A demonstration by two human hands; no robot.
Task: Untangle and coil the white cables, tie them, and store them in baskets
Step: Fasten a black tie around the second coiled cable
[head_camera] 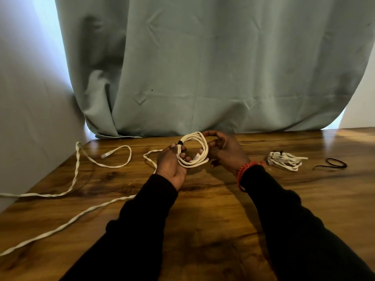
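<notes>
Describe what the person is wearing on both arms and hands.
Both arms are covered to the wrist by long black sleeves, the left sleeve and the right sleeve alike, plain and unmarked. The left hand and right hand are bare, with no gloves. A red-orange braided bracelet circles the right wrist, just above the cuff.

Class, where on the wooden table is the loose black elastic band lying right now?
In the head view, the thin black elastic band lies flat at the far right of the wooden table, just right of the tied white cable bundle.
</notes>
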